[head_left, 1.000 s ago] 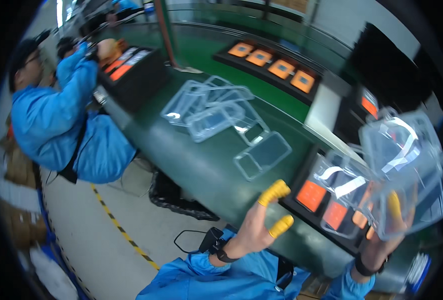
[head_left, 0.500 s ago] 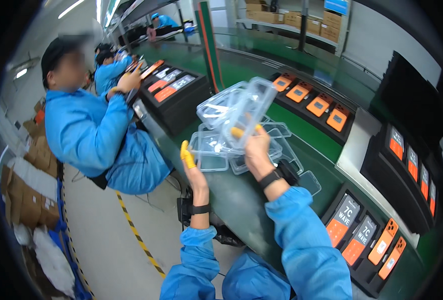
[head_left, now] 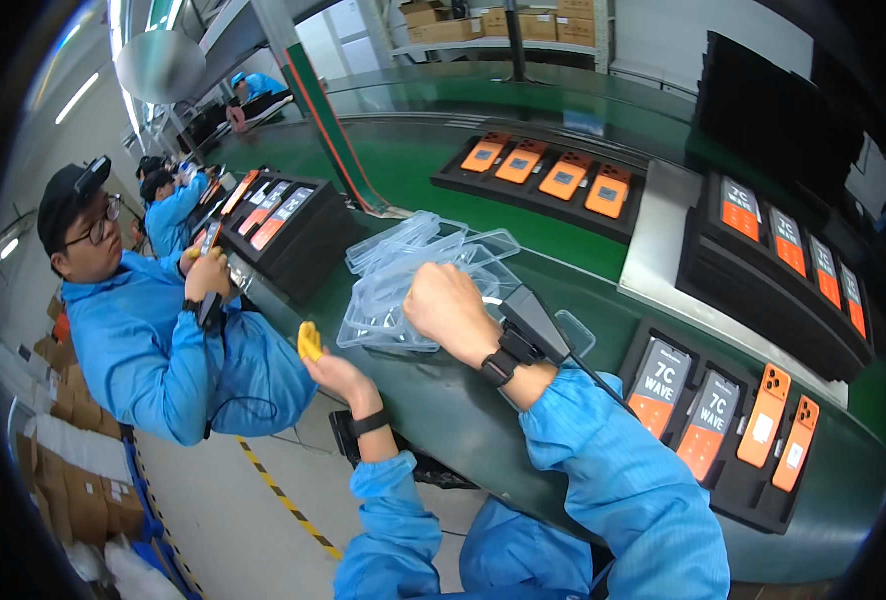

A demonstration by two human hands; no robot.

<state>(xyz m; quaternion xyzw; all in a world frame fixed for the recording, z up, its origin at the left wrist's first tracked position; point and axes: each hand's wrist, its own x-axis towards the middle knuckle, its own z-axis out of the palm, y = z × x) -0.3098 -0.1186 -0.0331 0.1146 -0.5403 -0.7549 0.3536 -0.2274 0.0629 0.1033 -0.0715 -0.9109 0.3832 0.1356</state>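
My right hand (head_left: 451,308) is curled over a heap of clear plastic trays (head_left: 408,238) on the green bench, its back turned up and the fingertips hidden. It appears closed on the clear plastic tray (head_left: 375,300) at the near left of the heap. My left hand (head_left: 339,372) is held out beside the bench edge, to the left of the heap. Its fingers are stretched out, yellow covers are on the fingertips, and nothing lies in it. Black straps circle both wrists, and a dark device sits by the right one.
At right, a black foam tray (head_left: 653,338) holds phones, two orange-backed. Behind it are stacked foam trays (head_left: 763,290); another foam tray (head_left: 523,192) of orange phones lies farther back. A co-worker in blue (head_left: 153,335) sits at left beside black trays (head_left: 308,235). A green post (head_left: 328,125) stands behind.
My right hand has brought a clear tray down and left onto the heap. My left hand has drawn away to the left and lower. The head view has turned rightward.
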